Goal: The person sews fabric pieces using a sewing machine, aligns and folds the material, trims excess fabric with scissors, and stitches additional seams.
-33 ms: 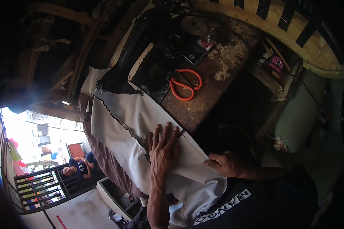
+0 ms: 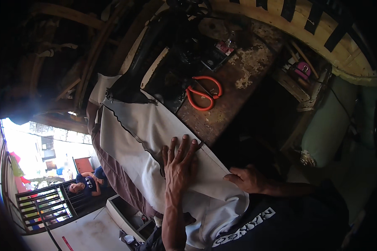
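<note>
The right hand (image 2: 248, 180) pinched the edge of the white cloth (image 2: 125, 119), likely for tension; the left hand (image 2: 179, 169) lay open, flat, seemingly smoothing it toward the sewing machine (image 2: 132, 81). Scissors (image 2: 214, 96) rested handily on the table (image 2: 227, 111).

The tips of the scissors (image 2: 217, 95) are lost in shadow, the right hand (image 2: 248, 180) partly hidden, the left forearm (image 2: 174, 221) cut off below.
</note>
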